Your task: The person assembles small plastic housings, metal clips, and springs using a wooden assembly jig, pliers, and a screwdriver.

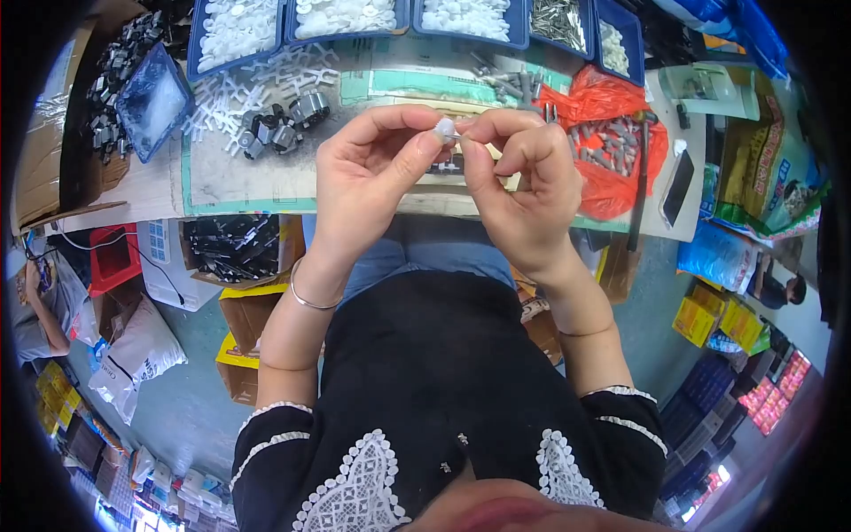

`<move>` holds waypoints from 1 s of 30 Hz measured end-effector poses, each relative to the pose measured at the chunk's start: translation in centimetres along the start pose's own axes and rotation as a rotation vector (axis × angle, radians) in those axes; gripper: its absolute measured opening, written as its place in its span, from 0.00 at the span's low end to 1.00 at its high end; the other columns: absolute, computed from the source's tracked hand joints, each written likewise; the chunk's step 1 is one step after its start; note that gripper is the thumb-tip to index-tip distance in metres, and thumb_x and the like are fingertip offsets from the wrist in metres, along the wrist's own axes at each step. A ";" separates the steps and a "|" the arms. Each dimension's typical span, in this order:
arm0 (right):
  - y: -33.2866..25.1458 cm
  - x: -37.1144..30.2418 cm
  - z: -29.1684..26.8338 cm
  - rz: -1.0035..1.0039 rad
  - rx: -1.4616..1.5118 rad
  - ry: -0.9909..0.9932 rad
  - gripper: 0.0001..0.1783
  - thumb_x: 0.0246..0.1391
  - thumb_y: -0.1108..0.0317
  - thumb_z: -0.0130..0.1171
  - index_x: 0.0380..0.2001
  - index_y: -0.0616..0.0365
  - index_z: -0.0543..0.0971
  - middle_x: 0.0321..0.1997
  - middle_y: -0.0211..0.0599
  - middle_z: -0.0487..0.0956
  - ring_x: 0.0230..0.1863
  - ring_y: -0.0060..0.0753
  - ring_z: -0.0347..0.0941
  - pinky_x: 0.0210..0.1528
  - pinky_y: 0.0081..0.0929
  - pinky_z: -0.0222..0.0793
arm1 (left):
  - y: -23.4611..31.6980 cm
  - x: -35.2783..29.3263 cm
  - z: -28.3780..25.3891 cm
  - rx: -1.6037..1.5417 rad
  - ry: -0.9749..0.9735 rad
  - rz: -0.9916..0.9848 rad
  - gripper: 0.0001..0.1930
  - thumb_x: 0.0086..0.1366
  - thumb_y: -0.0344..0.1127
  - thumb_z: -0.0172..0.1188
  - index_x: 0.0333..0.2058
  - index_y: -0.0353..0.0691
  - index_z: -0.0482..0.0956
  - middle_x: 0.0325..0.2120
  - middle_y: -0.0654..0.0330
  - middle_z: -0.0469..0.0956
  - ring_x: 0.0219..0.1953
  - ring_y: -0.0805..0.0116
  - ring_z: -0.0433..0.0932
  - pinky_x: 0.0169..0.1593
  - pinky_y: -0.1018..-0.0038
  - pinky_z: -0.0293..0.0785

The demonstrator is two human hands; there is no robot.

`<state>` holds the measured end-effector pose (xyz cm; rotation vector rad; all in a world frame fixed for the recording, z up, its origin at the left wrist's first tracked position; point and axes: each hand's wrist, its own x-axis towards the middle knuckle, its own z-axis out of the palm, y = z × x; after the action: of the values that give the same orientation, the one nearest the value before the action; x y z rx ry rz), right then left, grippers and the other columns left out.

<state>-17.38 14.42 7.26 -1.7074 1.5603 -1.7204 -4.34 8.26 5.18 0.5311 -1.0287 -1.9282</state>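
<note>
My left hand [370,168] pinches a small white plastic piece [445,128] between thumb and forefinger, above the near part of the workbench. Meeting it from the other side, my right hand [532,182] has thumb and forefinger closed on a thin metal pin [456,136]. The pin's visible end touches or nearly touches the white piece; I cannot tell whether it is inside. Beneath my fingertips lies a small dark part with white bits [445,167], partly hidden by my hands.
Blue bins [410,27] of white parts and metal pins line the back. White Y-shaped pieces [217,111] and dark metal parts [284,124] lie left. At right are a red plastic bag [612,191] of grey parts, a dark rod [640,177] and a phone-like black slab [678,189].
</note>
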 end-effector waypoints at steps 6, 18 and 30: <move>-0.4 -0.7 -0.4 -0.017 -0.024 0.019 0.14 0.40 0.85 0.61 0.23 0.59 0.67 0.29 0.39 0.76 0.27 0.32 0.74 0.29 0.22 0.71 | -0.5 -0.9 0.4 -0.007 0.003 -0.005 0.10 0.59 0.22 0.59 0.41 0.30 0.75 0.37 0.56 0.78 0.38 0.73 0.77 0.45 0.77 0.76; -0.2 -2.2 -0.9 -0.283 -0.309 -0.100 0.14 0.32 0.83 0.64 0.23 0.58 0.71 0.27 0.35 0.76 0.29 0.39 0.74 0.32 0.30 0.69 | -1.1 -2.0 -0.5 -0.225 -0.081 -0.204 0.22 0.53 0.19 0.63 0.47 0.34 0.72 0.41 0.53 0.77 0.43 0.70 0.76 0.50 0.73 0.74; 0.3 -2.1 -3.0 -0.004 -0.350 -0.231 0.13 0.35 0.76 0.67 0.29 0.52 0.81 0.27 0.29 0.77 0.31 0.33 0.70 0.35 0.26 0.65 | -1.5 -2.4 -0.8 -0.082 -0.104 -0.223 0.22 0.57 0.19 0.59 0.52 0.30 0.68 0.44 0.47 0.76 0.49 0.64 0.75 0.53 0.72 0.73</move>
<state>-19.42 17.35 6.67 -1.9864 1.8244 -1.2489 -3.24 10.37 3.37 0.5216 -0.9837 -2.2054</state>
